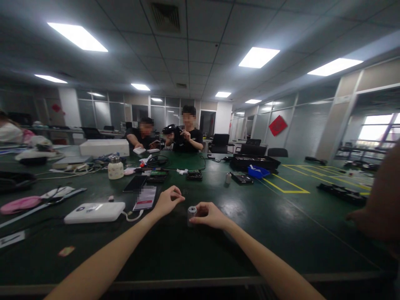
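Cylinder (pixel 192 216) sits upright, pinched by the right hand (pixel 212 216), seemingly for steadiness, top exposed; left hand (pixel 168 201) curls narrowly nearby, contents unclear.

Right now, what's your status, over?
Right hand gripping small metal cylinder. Left hand raised beside it, holding nothing visible. Phone lies near left hand.

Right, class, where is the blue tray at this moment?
In the head view, the blue tray sits right of centre, just in front of the large black tray, beside the yellow lines.
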Available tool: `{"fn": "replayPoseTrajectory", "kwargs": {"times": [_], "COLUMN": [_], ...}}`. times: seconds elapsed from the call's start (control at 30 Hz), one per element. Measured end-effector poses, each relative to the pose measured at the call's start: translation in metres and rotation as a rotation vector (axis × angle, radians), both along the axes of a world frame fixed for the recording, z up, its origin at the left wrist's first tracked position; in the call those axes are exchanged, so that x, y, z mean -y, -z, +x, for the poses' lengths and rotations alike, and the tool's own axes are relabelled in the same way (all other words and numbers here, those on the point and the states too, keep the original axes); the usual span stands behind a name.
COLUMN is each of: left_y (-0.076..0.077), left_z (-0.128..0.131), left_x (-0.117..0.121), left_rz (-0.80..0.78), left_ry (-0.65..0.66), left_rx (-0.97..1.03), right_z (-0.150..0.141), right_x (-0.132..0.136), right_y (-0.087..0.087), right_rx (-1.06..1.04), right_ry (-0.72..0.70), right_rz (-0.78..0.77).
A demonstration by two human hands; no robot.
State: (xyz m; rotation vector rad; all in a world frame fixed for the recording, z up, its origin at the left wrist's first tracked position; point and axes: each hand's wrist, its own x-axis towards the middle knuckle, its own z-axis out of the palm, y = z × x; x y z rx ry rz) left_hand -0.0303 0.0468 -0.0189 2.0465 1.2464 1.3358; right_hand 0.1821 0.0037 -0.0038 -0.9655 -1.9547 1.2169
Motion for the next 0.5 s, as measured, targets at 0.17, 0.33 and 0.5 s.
{"fn": "replayPoseTrajectory", "kwargs": {"times": [0.17,0.33,0.5], "left_y": [-0.021,-0.024,-0.027], "left_z": [0.02,0.028,0.027], "left_x": [0.036,0.05,0.052], "left_rz": [-0.058,-0.044,-0.017], "left_ry": [0.235,0.275,0.258], "left_rx": [0.144,0.097,0.032], "right_z": [0.0,0.001,0.003], "right_x": [0.0,0.002,0.001], "right_y": [-0.001,-0.003,-0.004], "right_rx": [-0.011,-0.002,0.01], "right_ry": [-0.024,-0.027,-0.056], "right_rz": [-0.02,-0.013,-0.002]}}
